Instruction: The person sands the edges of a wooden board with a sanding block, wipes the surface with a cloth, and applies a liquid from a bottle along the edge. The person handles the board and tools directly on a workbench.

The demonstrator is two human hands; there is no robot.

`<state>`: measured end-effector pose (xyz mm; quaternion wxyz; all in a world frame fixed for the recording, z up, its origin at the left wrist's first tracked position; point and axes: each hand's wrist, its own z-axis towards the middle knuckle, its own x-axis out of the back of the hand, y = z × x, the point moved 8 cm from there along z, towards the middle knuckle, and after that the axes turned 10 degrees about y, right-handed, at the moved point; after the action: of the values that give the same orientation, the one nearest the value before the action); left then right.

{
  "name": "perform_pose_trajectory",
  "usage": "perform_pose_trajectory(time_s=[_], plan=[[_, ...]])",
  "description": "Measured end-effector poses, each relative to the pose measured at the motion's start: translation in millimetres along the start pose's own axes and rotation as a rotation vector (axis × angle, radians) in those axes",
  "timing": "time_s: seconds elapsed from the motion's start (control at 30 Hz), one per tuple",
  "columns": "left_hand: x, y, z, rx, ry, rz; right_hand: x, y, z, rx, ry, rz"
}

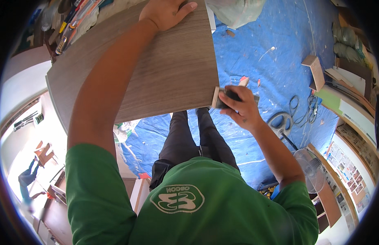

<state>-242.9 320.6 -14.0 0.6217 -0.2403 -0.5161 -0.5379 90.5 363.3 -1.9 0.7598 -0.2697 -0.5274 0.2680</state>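
A brown wood-grain board (173, 69) lies flat in front of me. My left hand (165, 15) rests on its far part, thumb stretched out; the other fingers are partly cut off by the picture's top edge. At the board's near right corner, my right hand (242, 107) grips a sanding block (215, 97), a pale wooden block with dark paper round it. The block sits against the board's right edge, and my fingers cover much of it.
A blue tarp (275, 61) covers the floor, with a round-footed metal stand (280, 123) and a coiled cable (312, 108) on it. A fan (309, 169) stands right. Tools (71, 30) lie far left. Another person (28, 179) is at lower left.
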Motion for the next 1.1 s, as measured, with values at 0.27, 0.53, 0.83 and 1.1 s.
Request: perform_pose_trajectory(time_s=[0.27,0.53,0.83,1.1], plan=[[9,-9,0,0.12,0.152,-0.007,-9,72,166,0.166,0.158,0.038],[17,-11,-2,0.138,0.126,-0.006,-13,35,43,0.126,-0.095,-0.053],[17,-7,2,0.144,0.1,0.013,-10,66,143,0.17,0.064,-0.007],[13,-14,-4,0.124,0.173,0.034,-10,85,177,0.13,0.083,0.116]])
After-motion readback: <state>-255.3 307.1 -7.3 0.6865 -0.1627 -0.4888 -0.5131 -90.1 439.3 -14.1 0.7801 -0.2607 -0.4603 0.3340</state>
